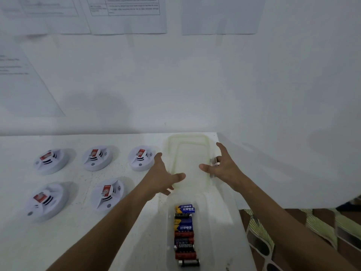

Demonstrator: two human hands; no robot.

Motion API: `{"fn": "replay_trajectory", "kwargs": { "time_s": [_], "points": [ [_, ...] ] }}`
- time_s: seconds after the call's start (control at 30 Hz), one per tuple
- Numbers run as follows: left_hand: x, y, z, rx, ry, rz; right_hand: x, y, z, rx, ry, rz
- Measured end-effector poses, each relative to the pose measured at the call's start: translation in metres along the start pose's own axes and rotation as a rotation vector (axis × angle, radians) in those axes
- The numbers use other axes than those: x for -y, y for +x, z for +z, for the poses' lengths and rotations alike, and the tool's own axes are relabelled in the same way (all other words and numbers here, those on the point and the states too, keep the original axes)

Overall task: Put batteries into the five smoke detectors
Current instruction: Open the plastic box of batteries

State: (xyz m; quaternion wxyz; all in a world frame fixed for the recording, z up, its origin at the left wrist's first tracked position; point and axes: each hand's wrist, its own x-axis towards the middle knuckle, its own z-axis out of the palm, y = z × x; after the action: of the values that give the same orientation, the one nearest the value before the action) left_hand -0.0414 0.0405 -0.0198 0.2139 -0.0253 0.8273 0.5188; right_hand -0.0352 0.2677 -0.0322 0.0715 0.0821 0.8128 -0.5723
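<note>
White table [97,241]: one, bearing everything listed. Translucent lid [192,161]: one, lying flat at the far right of the table, long axis running away from the person; left hand [163,176] at its left edge and right hand [222,167] at its right edge, fingers of both spread and curled round nothing, though whether they touch the rim cannot be told. Clear container [211,222]: one, open, directly nearer the person than the lid, between the two forearms. Smoke detectors [106,193]: five, three in a far row and two in a near row, all to the left, the left hand the closer. Batteries [184,234]: a single row along the container's length, each lying crosswise; roughly nine, exact count unclear; judged equally near both hands.
</note>
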Motion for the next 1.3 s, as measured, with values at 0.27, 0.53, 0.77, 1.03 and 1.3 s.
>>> {"fn": "replay_trajectory", "kwargs": {
  "time_s": [0.27, 0.53, 0.77, 1.03, 1.3],
  "points": [
    [-0.017, 0.015, -0.036, 0.043, 0.235, 0.104, 0.006, 0.001, -0.013, -0.002, -0.138, -0.044],
    [-0.046, 0.033, -0.051, 0.257, 0.523, 0.212, 0.014, 0.019, -0.027, 0.085, -0.025, 0.066],
    [-0.017, 0.019, -0.026, -0.111, 0.266, 0.130, -0.006, 0.002, -0.024, -0.016, 0.077, 0.149],
    [0.008, 0.003, -0.031, -0.163, 0.037, 0.028, -0.016, -0.012, -0.016, -0.053, 0.098, 0.052],
    [-0.005, -0.008, -0.038, -0.251, 0.170, 0.114, 0.000, -0.012, -0.024, -0.099, 0.000, -0.030]
  ]
}}
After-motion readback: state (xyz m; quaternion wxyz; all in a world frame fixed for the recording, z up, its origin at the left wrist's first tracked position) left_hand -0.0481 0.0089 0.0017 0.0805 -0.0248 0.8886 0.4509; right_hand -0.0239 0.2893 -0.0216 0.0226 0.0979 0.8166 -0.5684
